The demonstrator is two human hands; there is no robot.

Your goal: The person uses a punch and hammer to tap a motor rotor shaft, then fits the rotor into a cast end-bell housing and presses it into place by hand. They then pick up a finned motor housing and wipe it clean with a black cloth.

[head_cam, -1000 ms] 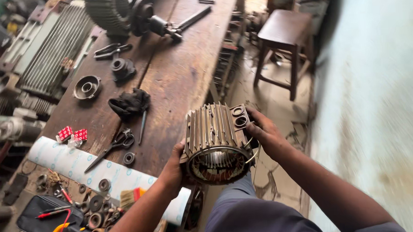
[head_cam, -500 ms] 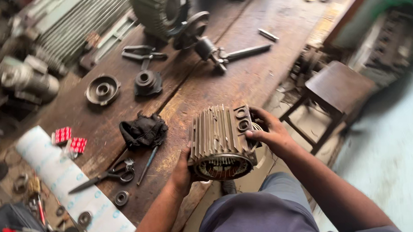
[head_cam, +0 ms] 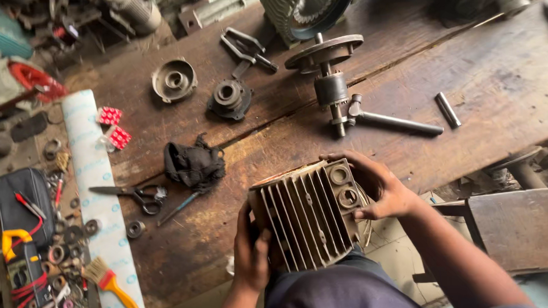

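Note:
I hold a ribbed grey motor housing point(head_cam: 307, 215) against my lap at the near edge of a worn wooden workbench point(head_cam: 273, 141). My left hand point(head_cam: 252, 255) grips its lower left side, fingers wrapped round the fins. On the right side my right hand point(head_cam: 377, 185) clasps the housing beside the terminal box with two round holes. The ribs face up toward me; the housing's open end is hidden.
On the bench lie a black rag point(head_cam: 194, 165), scissors point(head_cam: 137, 195), a screwdriver point(head_cam: 179, 207), two round end covers point(head_cam: 174, 80), a rotor shaft with disc point(head_cam: 329, 77), a metal rod point(head_cam: 449, 109), a bearing point(head_cam: 135, 228). A white roll point(head_cam: 100, 198), brush point(head_cam: 110, 283) and multimeter point(head_cam: 20, 257) sit left. A stool point(head_cam: 517, 229) stands right.
The view has swung over the bench. The housing has turned in my hands: its open end faced me before, now its finned side faces up. Both hands keep their grip.

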